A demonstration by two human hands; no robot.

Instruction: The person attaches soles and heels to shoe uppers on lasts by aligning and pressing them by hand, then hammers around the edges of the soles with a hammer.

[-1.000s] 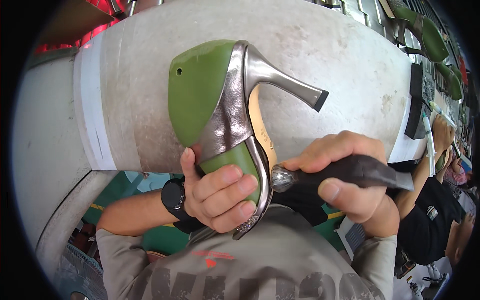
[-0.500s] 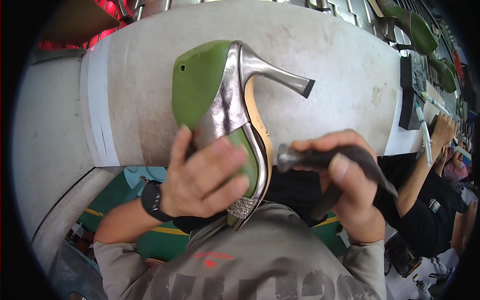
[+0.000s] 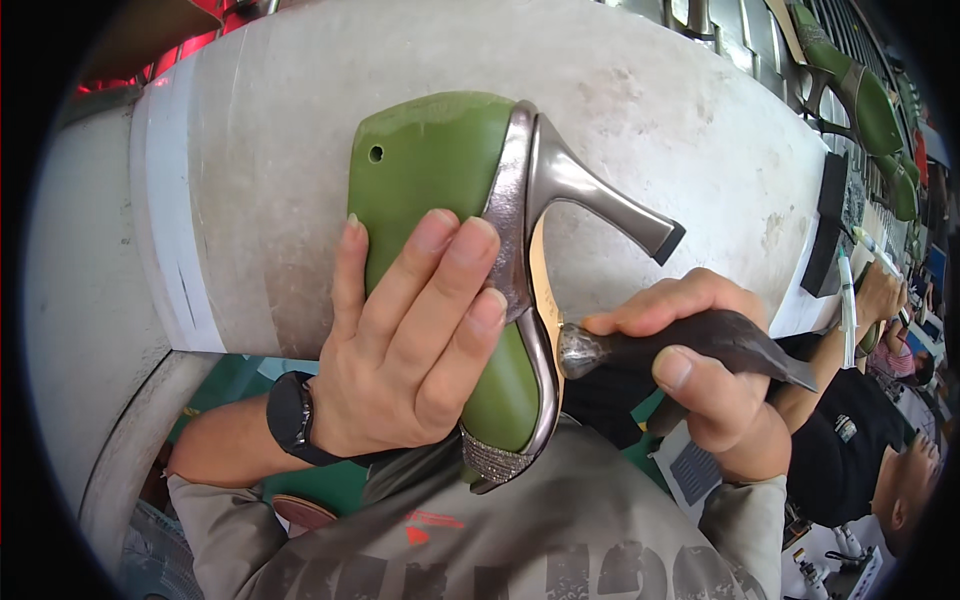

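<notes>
The left hand (image 3: 405, 345) lies flat and open over a green plastic shoe last (image 3: 430, 190), fingers spread and pressing on its side, with a black wristwatch (image 3: 293, 418) on the wrist. Around the last sits a metallic silver high-heeled shoe (image 3: 520, 250), its upper wrapping the last's edge, its slim heel (image 3: 600, 200) pointing out to the right and ending in a dark tip, and its glittery toe (image 3: 492, 462) pointing down toward the person's chest. The shoe and last are held upright in front of the body, leaning against the edge of a pale grey worktable (image 3: 650, 110). The right hand (image 3: 700, 370) is closed around the dark handle of a shoemaker's hammer (image 3: 660, 345), whose rounded metal head touches the shoe's edge at about mid-length, just right of the left fingertips. The person's grey printed shirt (image 3: 520, 545) fills the lower part of the view. On the table's far right lie a black rectangular block (image 3: 822, 232) and a white pen-like tool (image 3: 868, 250), and beyond them more green lasts with shoes (image 3: 860, 95) sit near the top corner. At the right edge another person in a black shirt (image 3: 850, 440) sits at the same table, one hand raised near its edge.
</notes>
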